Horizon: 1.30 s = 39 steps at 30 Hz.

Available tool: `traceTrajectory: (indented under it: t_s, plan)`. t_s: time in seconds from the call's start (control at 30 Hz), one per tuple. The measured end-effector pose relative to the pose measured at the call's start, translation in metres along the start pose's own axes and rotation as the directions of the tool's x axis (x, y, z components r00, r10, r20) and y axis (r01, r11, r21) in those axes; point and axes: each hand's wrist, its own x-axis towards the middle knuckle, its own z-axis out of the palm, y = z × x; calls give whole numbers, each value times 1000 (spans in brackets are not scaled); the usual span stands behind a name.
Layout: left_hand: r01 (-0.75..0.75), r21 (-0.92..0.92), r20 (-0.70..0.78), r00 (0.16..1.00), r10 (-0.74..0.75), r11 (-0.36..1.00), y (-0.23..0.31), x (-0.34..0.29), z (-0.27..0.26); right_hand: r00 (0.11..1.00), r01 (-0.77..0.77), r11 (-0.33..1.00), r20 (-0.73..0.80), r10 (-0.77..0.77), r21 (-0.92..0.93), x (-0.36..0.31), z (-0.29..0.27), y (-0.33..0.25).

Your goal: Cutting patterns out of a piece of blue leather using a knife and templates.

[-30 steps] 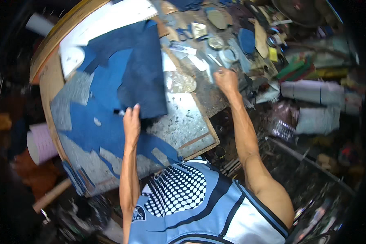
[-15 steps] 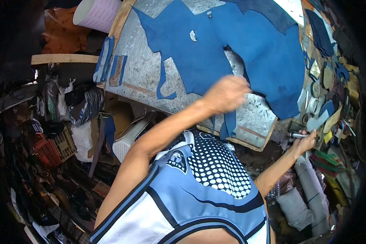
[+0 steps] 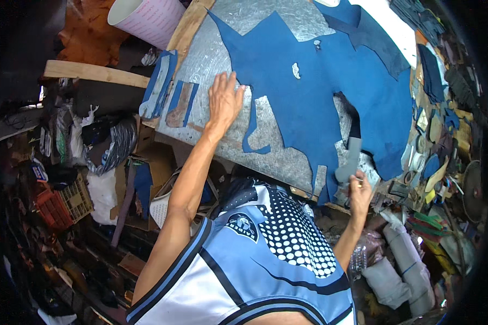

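Observation:
A large sheet of blue leather [image 3: 287, 97] with ragged edges and holes lies across a scratched metal-topped table [image 3: 200, 70]. My left hand [image 3: 225, 103] rests on the bare metal by the leather's left edge, fingers stretched out, holding nothing. My right hand [image 3: 359, 192] is at the table's near right edge, its fingers pinched at the lower end of a grey, boot-shaped pattern piece [image 3: 349, 161]. That piece lies over a cut-out gap in the leather. Whether a tool is also in the right hand cannot be made out.
At the table's left edge lie blue leather pieces [image 3: 187, 115] with pattern pieces on them. A white roll [image 3: 146, 24] stands beyond. On the right, a cluttered surface [image 3: 417, 179] holds tape rolls and scraps. Crates [image 3: 73, 200] and bags sit at lower left.
My left hand has moved left across the leather and opened flat. My right hand has come from the cluttered right side to the table, bringing the grey pattern piece.

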Motion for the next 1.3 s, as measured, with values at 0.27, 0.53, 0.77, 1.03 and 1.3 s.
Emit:
traceTrajectory:
  t_s: [0.27, 0.53, 0.77, 1.03, 1.3]
  plan:
    - [160, -821, -3, 958, -285, 547, -20, 45, 27, 966, 124, 872, -143, -215, -474, -12, 48, 5]
    - [562, -806, 516, 821, -244, 185, -54, 92, 18, 973, -100, 995, -205, 101, 18, -18, 66, -3]
    - [532, -749, 463, 847, -263, 395, -49, 97, 19, 983, 96, 991, -168, -80, 92, 2, 83, -14]
    - [344, -604, 308, 933, -187, 719, -40, 92, 25, 998, -38, 980, -47, 48, 197, 32, 75, -25]
    - [149, -417, 205, 977, -67, 897, -37, 60, 15, 992, -5, 997, 122, 14, -75, 21, 38, -17]
